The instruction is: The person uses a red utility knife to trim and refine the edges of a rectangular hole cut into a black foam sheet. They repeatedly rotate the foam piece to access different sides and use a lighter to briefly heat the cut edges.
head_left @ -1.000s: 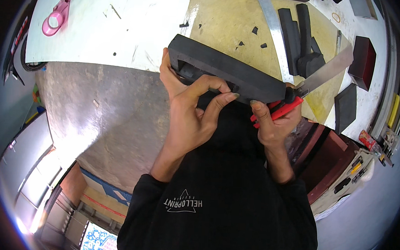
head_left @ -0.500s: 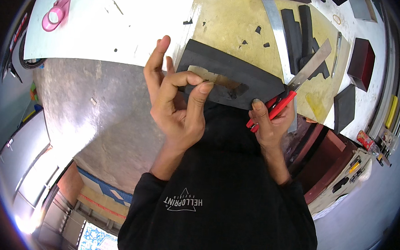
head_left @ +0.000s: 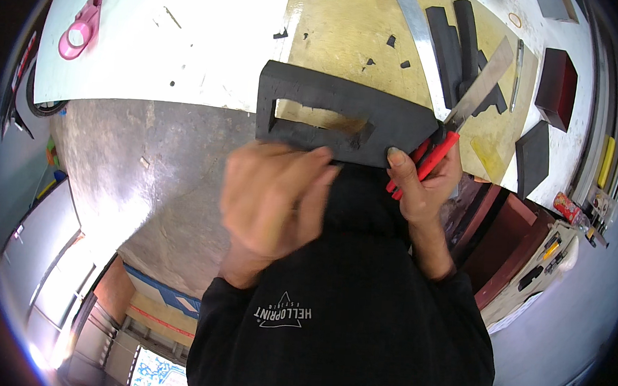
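A black box-like piece [head_left: 390,117], wider at its left end, is held up in front of my chest. A long opening is cut into it, showing tan inside, with a dark flap at its right end. My right hand [head_left: 425,178] pinches its lower right corner with the thumb, and the same hand also grips scissors with red handles [head_left: 439,155], their silver blade pointing up and away. My left hand [head_left: 274,198] is blurred by motion just below the piece's lower left edge; whether its fingers hold anything cannot be made out.
A pink tape dispenser [head_left: 81,31] sits far left on the white tabletop [head_left: 141,58]. Black strips [head_left: 467,47], a metal ruler [head_left: 420,38] and black scraps [head_left: 391,41] lie on the yellowish mat [head_left: 352,27]. At right stand a dark red box [head_left: 558,87] and a black panel [head_left: 533,159].
My left hand has dropped from the opening to below the piece, its raised fingers now folded down. More of the opening shows. My right hand keeps its hold.
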{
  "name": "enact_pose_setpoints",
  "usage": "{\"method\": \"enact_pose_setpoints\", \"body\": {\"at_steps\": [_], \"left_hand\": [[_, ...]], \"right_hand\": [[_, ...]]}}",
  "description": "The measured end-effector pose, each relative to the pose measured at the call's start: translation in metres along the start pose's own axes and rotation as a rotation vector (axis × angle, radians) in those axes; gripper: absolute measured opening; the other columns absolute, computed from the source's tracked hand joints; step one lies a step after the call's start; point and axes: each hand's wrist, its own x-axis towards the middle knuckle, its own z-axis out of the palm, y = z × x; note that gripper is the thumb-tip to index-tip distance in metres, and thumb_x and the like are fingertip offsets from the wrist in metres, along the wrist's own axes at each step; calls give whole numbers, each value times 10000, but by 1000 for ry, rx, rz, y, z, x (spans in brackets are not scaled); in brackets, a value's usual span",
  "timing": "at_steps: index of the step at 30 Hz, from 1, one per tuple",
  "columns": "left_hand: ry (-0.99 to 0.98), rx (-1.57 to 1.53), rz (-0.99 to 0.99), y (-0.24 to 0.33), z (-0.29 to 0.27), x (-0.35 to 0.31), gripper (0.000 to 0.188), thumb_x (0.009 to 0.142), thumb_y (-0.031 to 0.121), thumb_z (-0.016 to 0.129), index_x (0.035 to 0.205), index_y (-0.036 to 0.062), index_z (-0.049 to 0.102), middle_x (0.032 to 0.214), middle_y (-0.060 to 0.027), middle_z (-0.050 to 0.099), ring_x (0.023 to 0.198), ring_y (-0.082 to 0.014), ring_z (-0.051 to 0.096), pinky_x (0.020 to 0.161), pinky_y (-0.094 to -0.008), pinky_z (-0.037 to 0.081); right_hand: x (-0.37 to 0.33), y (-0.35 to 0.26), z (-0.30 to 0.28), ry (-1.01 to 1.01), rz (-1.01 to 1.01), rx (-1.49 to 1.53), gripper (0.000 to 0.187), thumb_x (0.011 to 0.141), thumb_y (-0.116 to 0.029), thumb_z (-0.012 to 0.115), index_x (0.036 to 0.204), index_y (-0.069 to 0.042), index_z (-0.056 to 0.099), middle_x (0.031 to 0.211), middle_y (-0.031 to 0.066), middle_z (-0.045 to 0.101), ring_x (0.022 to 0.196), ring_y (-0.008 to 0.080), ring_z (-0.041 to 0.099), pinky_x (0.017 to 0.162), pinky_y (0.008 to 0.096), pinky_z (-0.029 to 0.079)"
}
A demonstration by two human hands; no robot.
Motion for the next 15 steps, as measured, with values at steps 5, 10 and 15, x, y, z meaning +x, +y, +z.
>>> {"method": "enact_pose_setpoints", "body": {"at_steps": [5, 10, 15], "left_hand": [[-139, 8, 38, -4, 20, 19, 247, 709, -53, 687, 944, -7, 628, 897, -124, 673, 850, -298, 648, 828, -397, 491], [-219, -163, -75, -5, 17, 26, 245, 696, -54, 697, 931, -11, 641, 898, -138, 674, 839, -320, 646, 789, -371, 497], [-216, -208, -112, -1, 19, 29, 186, 699, -60, 700, 876, -30, 653, 834, -149, 678, 773, -310, 662, 722, -351, 506]], "right_hand": [[-5, 5, -2, -25, -73, -57, 470, 749, -61, 789, 1089, -2, 470, 808, 5, 534, 680, 56, 480, 595, 192, 399], [0, 3, 4, 0, -130, -16, 478, 740, -63, 799, 1092, -3, 481, 820, 4, 537, 687, 59, 482, 605, 197, 413], [-4, 13, -12, -63, -159, -176, 473, 744, -78, 798, 1094, 4, 491, 836, 4, 550, 666, 42, 480, 587, 199, 425]]}}
